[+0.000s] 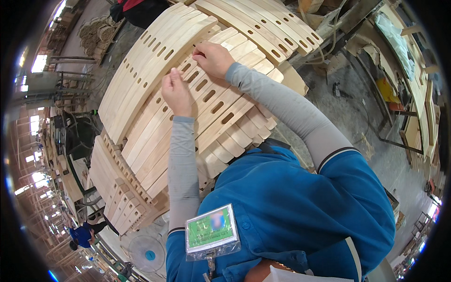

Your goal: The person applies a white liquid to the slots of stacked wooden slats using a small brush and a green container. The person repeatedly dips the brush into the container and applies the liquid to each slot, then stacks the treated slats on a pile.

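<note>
Pale wooden slats [206, 96] with oval slots lie side by side in front of me. Over them my left hand [177, 95] is closed, thumb up, near the row of slots. Whatever it may hold is hidden. My right hand [213, 59] is farther forward and to the right, its fingers pinched together. A small dark tip shows by these fingers, too small to name. Beyond my hands, a raised stack of curved slotted slats [155, 51] stretches toward the far left. More slotted slats [263, 23] are laid out at the far right.
At the near left stands another pile of slotted pieces [123, 207]. A round fan [146, 251] is below it. Another person in blue [83, 235] is at the lower left, and part of a person in dark clothing [143, 13] shows at the far edge. A wooden rack [413, 94] stands at the right.
</note>
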The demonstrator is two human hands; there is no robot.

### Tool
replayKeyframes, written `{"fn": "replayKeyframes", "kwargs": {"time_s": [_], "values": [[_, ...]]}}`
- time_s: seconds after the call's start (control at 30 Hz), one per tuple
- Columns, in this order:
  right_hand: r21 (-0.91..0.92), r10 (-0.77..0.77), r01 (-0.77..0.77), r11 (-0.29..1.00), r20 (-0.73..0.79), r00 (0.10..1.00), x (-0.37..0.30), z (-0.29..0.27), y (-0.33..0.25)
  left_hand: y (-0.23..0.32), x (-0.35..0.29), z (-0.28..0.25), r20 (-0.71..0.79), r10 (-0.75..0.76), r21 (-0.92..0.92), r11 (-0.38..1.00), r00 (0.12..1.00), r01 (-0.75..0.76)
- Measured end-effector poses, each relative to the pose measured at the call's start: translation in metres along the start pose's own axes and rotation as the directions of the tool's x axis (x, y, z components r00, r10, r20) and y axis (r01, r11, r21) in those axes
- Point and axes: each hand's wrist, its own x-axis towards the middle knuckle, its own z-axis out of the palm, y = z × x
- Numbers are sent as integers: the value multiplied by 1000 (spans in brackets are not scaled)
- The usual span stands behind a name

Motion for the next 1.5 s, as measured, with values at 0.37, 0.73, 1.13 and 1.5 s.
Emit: {"fn": "replayKeyframes", "kwargs": {"time_s": [0.37,0.73,1.13,1.5], "values": [[1,19,-19,1000,11,1000,1,-1,0,2,2,8,291,326,613,658,899,-437],[1,3,-3,1000,12,1000,2,0,1,4,13,4,408,253,539,709,878,-454],[7,-6,6,1000,1,1000,2,4,-2,6,-1,-36,42,-60,-377,923,997,72],[-8,32,-32,999,74,997,1,2,-5,49,-88,-140,233,-43,-163,983,971,83]]}}
